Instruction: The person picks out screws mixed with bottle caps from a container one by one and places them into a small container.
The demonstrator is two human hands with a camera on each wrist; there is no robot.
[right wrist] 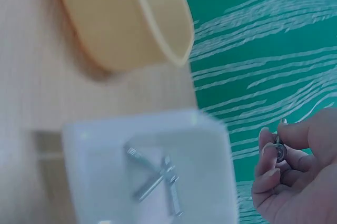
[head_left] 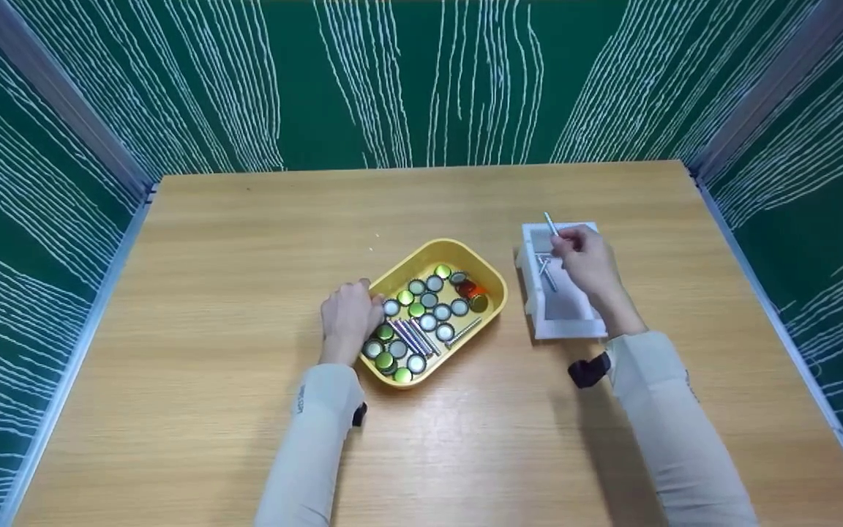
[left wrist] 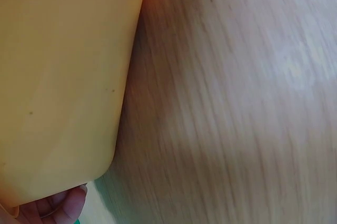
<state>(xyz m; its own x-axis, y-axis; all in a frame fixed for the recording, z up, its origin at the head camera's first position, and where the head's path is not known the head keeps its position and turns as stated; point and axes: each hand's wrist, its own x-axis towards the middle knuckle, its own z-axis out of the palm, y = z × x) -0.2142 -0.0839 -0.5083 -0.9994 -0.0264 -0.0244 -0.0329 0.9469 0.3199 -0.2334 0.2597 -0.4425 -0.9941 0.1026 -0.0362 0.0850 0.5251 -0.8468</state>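
Observation:
My left hand grips the rim of a yellow plastic bin at its left end; in the left wrist view, fingertips curl by the bin's end. Inside the bin lie several bottle caps, green and silver, and a row of metal screws. My right hand pinches a single screw between thumb and fingers, above a white plastic box. In that box a few screws lie crossed, as the right wrist view shows.
One screw rests apart along the bin's near wall, and a red-orange piece sits near its right end. Both containers stand on a wooden table. Green panels with white streaks rise behind and at both sides.

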